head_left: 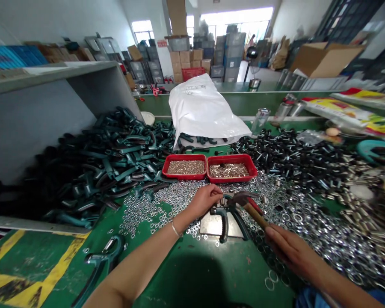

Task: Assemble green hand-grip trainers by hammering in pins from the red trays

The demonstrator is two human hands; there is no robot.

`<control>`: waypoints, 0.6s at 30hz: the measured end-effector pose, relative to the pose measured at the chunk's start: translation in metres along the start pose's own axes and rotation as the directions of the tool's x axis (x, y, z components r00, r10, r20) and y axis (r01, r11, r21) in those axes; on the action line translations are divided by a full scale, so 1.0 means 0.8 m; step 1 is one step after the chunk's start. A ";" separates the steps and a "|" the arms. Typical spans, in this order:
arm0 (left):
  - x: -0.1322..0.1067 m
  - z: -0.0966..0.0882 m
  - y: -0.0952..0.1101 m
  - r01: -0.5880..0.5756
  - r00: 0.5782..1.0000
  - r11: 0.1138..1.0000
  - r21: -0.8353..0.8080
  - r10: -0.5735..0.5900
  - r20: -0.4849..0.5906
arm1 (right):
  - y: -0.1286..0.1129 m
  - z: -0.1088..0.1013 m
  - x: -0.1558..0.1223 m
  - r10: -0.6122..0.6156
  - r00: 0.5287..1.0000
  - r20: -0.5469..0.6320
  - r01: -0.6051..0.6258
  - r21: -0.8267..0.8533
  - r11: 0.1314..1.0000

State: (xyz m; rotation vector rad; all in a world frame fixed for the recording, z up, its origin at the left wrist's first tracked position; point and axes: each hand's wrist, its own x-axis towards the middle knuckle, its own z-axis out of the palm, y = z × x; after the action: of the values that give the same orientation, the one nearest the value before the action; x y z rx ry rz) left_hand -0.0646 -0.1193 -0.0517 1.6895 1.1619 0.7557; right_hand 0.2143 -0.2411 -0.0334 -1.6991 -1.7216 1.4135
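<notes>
My right hand (284,246) grips the wooden handle of a hammer (255,215). The hammer's head is just over a teal-handled hand tool, like pruning shears (223,224), which lies on a metal plate (208,224). At the top of this tool, my left hand (208,199) has its thumb and fingers pinched together; what they hold, if anything, is too small to make out. Another such tool (99,261) with a spring lies to the left of my left forearm.
Two red trays (184,176) of small metal pins stand beyond my hands. Teal handles (125,158) are heaped at left, small nuts (137,209) before them. Rings (301,218), black-headed bolts (276,149) and metal sleeves (365,214) spread at right. Behind stands a white sack (205,111).
</notes>
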 end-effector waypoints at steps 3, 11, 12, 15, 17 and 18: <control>0.011 0.007 -0.008 -0.081 0.996 0.986 0.145 0.085 -0.024 | 0.008 0.009 -0.004 0.016 0.993 -0.120 0.008 0.193 0.981; 0.021 0.014 0.001 -0.108 0.993 0.928 0.356 0.116 -0.003 | 0.031 0.031 -0.003 0.149 0.971 -0.185 -0.042 0.483 0.875; 0.021 0.015 0.002 -0.109 0.993 0.923 0.369 0.119 -0.004 | 0.032 0.031 -0.002 0.143 0.972 -0.187 -0.035 0.486 0.873; 0.020 0.019 0.002 -0.115 0.991 0.904 0.412 0.133 -0.014 | 0.031 0.031 -0.001 0.139 0.973 -0.184 -0.033 0.484 0.875; 0.019 0.021 -0.001 -0.128 0.989 0.887 0.444 0.148 -0.012 | 0.027 0.030 -0.003 0.156 0.976 -0.151 -0.070 0.462 0.884; 0.017 0.022 -0.002 -0.140 0.987 0.876 0.463 0.160 -0.005 | 0.025 0.029 -0.005 0.162 0.978 -0.135 -0.087 0.444 0.892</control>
State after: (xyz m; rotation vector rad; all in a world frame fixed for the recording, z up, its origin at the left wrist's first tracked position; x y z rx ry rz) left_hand -0.0453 -0.1121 -0.0604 2.1893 1.3258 0.6423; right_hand 0.2078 -0.2580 -0.0587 -1.6379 -1.1141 1.5205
